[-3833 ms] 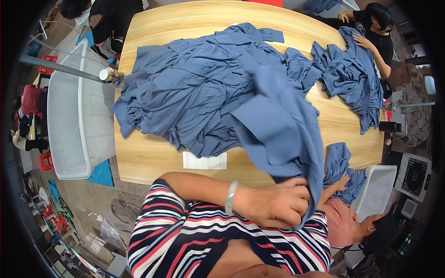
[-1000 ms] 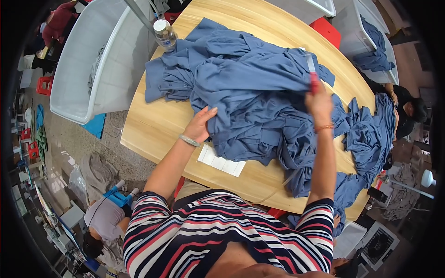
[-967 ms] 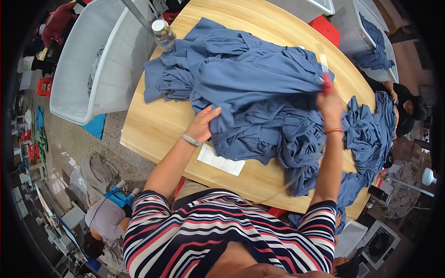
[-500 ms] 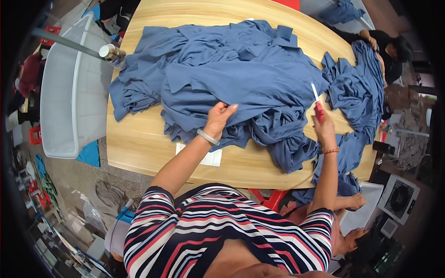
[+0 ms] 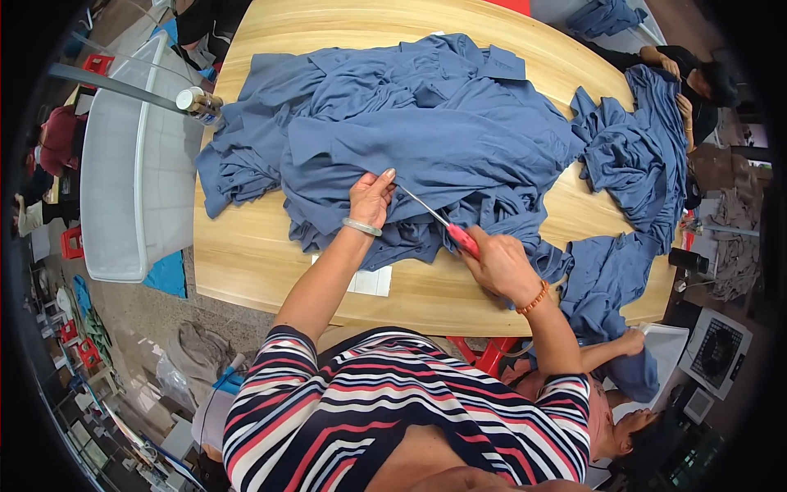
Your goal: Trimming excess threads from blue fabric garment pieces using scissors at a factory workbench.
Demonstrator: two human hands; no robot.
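Observation:
A heap of blue garments (image 5: 410, 123) covers the light wooden table (image 5: 246, 254). My left hand (image 5: 370, 199), with a pale bangle at the wrist, rests flat on the blue cloth near the pile's front edge. My right hand (image 5: 502, 264), with an orange bead bracelet, grips red-handled scissors (image 5: 438, 221). Their thin blades point up-left and their tips reach the fingertips of my left hand on the fabric. A white paper sheet (image 5: 370, 281) lies under the cloth's edge by my left forearm.
A large white plastic bin (image 5: 135, 172) stands left of the table, with a can (image 5: 199, 102) at the table's corner. More blue garments (image 5: 635, 156) lie at the right end, where another person's hands (image 5: 680, 102) work. A second person (image 5: 623, 394) sits low at my right.
My right hand has come in from the right side of the pile with the scissors, so the blades now meet my left fingertips. The left hand stays on the cloth.

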